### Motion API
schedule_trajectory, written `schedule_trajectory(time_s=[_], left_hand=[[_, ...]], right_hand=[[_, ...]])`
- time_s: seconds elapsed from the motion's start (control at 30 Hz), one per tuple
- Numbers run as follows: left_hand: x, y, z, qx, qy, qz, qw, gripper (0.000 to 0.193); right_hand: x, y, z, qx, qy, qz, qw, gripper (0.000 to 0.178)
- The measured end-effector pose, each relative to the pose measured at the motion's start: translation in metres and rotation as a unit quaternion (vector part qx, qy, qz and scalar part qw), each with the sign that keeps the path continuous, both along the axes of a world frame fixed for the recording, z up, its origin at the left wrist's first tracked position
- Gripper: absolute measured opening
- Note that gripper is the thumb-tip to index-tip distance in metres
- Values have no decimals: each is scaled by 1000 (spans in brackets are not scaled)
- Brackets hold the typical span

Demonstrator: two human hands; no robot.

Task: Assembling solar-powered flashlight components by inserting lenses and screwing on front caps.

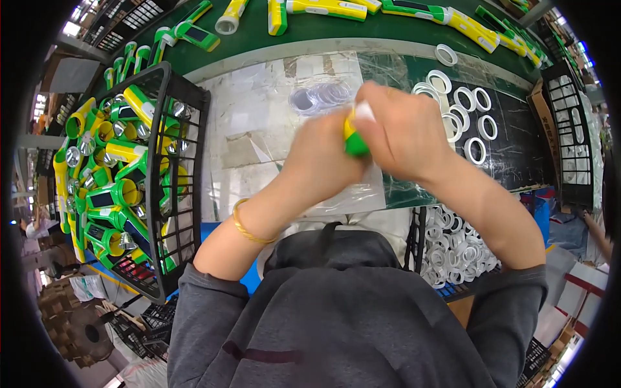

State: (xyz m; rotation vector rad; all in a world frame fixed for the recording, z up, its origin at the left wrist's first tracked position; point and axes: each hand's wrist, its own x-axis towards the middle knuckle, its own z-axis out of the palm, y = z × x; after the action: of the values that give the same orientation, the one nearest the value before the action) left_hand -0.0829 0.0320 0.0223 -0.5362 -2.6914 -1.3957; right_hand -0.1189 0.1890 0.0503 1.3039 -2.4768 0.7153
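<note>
Above the middle of the bench, my two hands meet around a yellow and green flashlight point(354, 140). My left hand point(323, 155) is wrapped round its body, hiding most of it. Closed over its end is my right hand point(411, 132), with a white ring point(365, 111) showing under the fingers. Both hands are slightly blurred. Beyond them, several clear round lenses point(303, 101) lie overlapped on the plastic-covered bench point(242, 161). Loose white rings point(475, 150) are scattered on the dark surface to the right.
At left stands a black crate point(202, 145) heaped with flashlights point(107, 194). A green conveyor belt point(249, 32) across the back carries more flashlights point(326, 8). Below the bench at right, many white rings point(453, 249) fill a container. Another black crate point(574, 129) is at far right.
</note>
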Motion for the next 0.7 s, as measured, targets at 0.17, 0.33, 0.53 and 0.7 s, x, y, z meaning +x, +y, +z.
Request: schedule_trajectory(time_s=[0.17,0.33,0.53,0.7], left_hand=[[3,4,-18,-161,161,127,966,30],[5,-12,1,-25,132,0,991,28],[-11,5,-11,-168,155,159,960,30],[4,-16,4,-148,171,134,965,29]], right_hand=[[-7,-10,20,158,-274,-187,930,50],[6,16,9,-68,-113,29,991,59],[-8,-13,0,102,-86,-215,967,43],[-8,5,21,-88,-299,-79,947,58]])
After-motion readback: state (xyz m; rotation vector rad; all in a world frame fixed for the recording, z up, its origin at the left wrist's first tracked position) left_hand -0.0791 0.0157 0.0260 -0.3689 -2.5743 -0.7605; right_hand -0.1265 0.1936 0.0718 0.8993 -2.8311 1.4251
